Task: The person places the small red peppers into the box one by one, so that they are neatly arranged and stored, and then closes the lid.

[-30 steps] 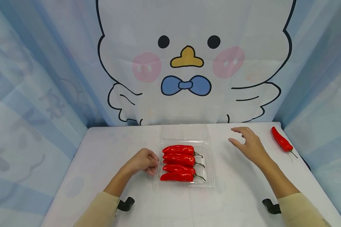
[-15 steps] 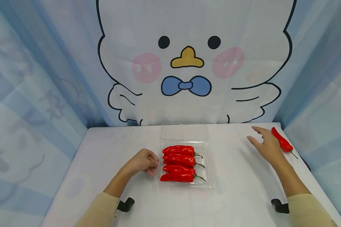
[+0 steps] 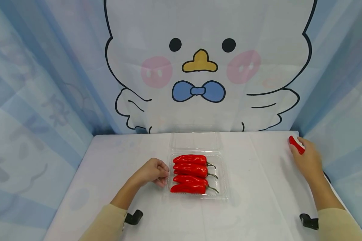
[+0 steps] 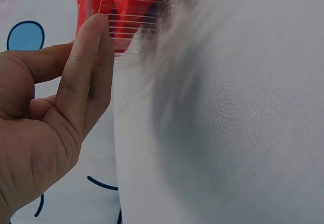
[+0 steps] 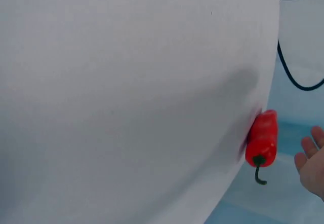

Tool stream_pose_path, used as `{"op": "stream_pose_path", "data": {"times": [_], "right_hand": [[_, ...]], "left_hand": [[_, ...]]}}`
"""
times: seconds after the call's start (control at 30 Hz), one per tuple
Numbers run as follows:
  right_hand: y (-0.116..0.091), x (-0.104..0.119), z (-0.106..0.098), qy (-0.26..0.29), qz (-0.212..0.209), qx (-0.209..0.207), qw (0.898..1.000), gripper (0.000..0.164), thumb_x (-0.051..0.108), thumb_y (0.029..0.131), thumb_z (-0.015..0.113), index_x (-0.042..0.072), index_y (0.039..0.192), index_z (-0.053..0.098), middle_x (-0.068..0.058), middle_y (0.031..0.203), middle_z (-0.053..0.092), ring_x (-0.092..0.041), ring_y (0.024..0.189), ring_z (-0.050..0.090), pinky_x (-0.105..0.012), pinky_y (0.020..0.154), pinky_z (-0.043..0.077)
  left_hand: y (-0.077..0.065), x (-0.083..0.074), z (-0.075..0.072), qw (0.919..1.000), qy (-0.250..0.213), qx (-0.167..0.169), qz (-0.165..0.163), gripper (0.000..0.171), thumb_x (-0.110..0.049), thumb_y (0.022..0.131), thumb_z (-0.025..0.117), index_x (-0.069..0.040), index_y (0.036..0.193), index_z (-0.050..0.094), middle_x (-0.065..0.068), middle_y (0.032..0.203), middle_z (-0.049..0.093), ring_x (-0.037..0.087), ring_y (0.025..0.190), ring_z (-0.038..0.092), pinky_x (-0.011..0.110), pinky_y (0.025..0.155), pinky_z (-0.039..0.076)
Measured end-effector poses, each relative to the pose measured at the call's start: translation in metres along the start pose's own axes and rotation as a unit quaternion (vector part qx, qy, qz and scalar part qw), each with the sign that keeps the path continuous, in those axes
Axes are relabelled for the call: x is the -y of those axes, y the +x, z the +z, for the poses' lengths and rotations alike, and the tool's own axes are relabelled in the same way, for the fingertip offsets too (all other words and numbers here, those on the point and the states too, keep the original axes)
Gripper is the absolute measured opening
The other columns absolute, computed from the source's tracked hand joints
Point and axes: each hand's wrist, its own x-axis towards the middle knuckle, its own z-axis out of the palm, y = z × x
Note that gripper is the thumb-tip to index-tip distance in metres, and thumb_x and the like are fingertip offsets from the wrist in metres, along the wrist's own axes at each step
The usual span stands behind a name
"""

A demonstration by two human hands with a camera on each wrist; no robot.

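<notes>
A clear plastic clamshell box [image 3: 224,187] lies with its lid laid back on the table. Several red chili peppers [image 3: 190,169] rest in it side by side, green stems pointing right. My left hand [image 3: 153,171] pinches the box's left edge; in the left wrist view its fingertips [image 4: 98,24] meet the ribbed wall. At the table's far right corner, my right hand [image 3: 309,160] is over a lone red chili pepper [image 3: 296,144], partly hiding it. The right wrist view shows this pepper [image 5: 263,138] on the table, with the right fingers [image 5: 310,148] apart from it.
The white table [image 3: 253,201] ends at the back against a curtain [image 3: 199,113] printed with a cartoon bird. More curtain hangs at both sides. A dark cord [image 5: 291,79] hangs beyond the table edge in the right wrist view.
My right hand has moved right, from the table beside the box to the lone chili pepper in the corner. My left hand and the box have stayed in place.
</notes>
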Motion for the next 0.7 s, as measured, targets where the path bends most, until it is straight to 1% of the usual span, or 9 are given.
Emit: {"op": "stream_pose_path", "data": {"times": [0.13, 0.2, 0.3, 0.43, 0.53, 0.7], "right_hand": [[0.001, -0.012, -0.007, -0.008, 0.030, 0.000, 1.000, 0.065, 0.028, 0.108, 0.048, -0.001, 0.160, 0.024, -0.038, 0.158, 0.029, -0.061, 0.137, 0.034, -0.080, 0.099, 0.041], [0.001, -0.016, -0.010, -0.014, 0.036, 0.000, 0.999, 0.063, 0.028, 0.108, 0.046, 0.000, 0.161, 0.024, -0.038, 0.159, 0.027, -0.060, 0.140, 0.032, -0.079, 0.102, 0.039], [0.003, -0.020, -0.013, -0.026, 0.039, 0.012, 0.999, 0.061, 0.026, 0.109, 0.044, 0.001, 0.161, 0.024, -0.038, 0.160, 0.026, -0.060, 0.141, 0.030, -0.079, 0.104, 0.038], [0.005, -0.024, -0.014, -0.038, 0.045, 0.034, 0.998, 0.060, 0.024, 0.110, 0.043, -0.001, 0.160, 0.022, -0.040, 0.157, 0.027, -0.061, 0.136, 0.032, -0.079, 0.101, 0.040], [0.008, -0.027, -0.013, -0.049, 0.041, 0.041, 0.997, 0.057, 0.021, 0.110, 0.043, -0.005, 0.158, 0.026, -0.043, 0.152, 0.031, -0.062, 0.131, 0.034, -0.080, 0.101, 0.040], [0.012, -0.033, -0.010, -0.071, 0.038, 0.053, 0.995, 0.054, 0.017, 0.109, 0.041, -0.006, 0.156, 0.028, -0.045, 0.147, 0.034, -0.061, 0.124, 0.036, -0.080, 0.100, 0.041]], "left_hand": [[0.001, 0.001, 0.000, 1.0000, 0.002, 0.001, 0.002, 0.014, -0.002, 0.097, 0.067, 0.008, 0.106, 0.062, 0.013, 0.080, 0.070, 0.016, 0.060, 0.068, 0.034, 0.059, 0.065], [0.001, 0.001, 0.000, 1.0000, 0.002, 0.001, 0.001, 0.013, -0.001, 0.097, 0.067, 0.008, 0.105, 0.062, 0.013, 0.079, 0.070, 0.016, 0.060, 0.068, 0.034, 0.060, 0.065], [0.001, 0.002, -0.001, 1.0000, 0.001, 0.001, -0.003, 0.012, -0.001, 0.097, 0.066, 0.008, 0.104, 0.063, 0.013, 0.079, 0.070, 0.016, 0.060, 0.068, 0.034, 0.060, 0.065], [0.001, 0.002, -0.001, 1.0000, 0.001, 0.000, -0.005, 0.011, -0.001, 0.098, 0.066, 0.008, 0.104, 0.063, 0.013, 0.079, 0.070, 0.016, 0.060, 0.068, 0.033, 0.060, 0.065], [0.000, 0.001, -0.001, 1.0000, 0.001, 0.000, -0.002, 0.011, -0.001, 0.098, 0.065, 0.008, 0.105, 0.063, 0.013, 0.079, 0.070, 0.016, 0.060, 0.068, 0.033, 0.060, 0.065], [-0.001, 0.000, 0.000, 1.0000, 0.003, -0.002, 0.003, 0.011, 0.000, 0.098, 0.065, 0.008, 0.105, 0.063, 0.013, 0.078, 0.070, 0.016, 0.059, 0.067, 0.034, 0.060, 0.065]]}}
